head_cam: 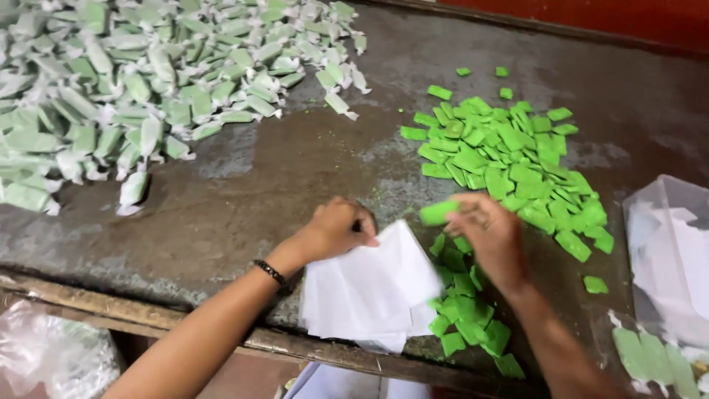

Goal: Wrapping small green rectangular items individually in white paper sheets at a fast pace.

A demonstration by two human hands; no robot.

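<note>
Currently mid-wrap. Right hand (491, 235) pinched shut on one green candy piece (439, 213), held just above the paper stack (373, 292), near centre. Left hand (340, 227) curled, fingertips pressed on the top sheet's far edge; looks like pinning or peeling one sheet, cannot tell which. Black bead bracelet (270, 272) on left wrist.

Layout reads as a flow line:
- Bare green pieces (509, 155) heaped right of centre, running from far to near, within right-hand reach. More spilled near edge, beside and partly under the stack's right side.
- Wrapped candies (140, 96) piled far left, well apart from the bare ones, so no mix-up.
- Stack parked at near edge between both hands, overhanging the rim slightly.

Materials:
- Pieces: flat rectangular slabs, bright matte green, cut edges, look soft and crumbly; green dust on surface around them.
- Wrappers: thin white translucent paper, square sheets, limp. Wrapped ones pale green through paper, ends twisted.
- Surface (295, 162): dark, worn, mottled, patchy sheen; rough wooden rim near edge.
- Clear plastic container (668, 244) far right, holding white sheets, probably spare paper.
- Crumpled clear plastic bag (52, 355) below the surface, near left.
</note>
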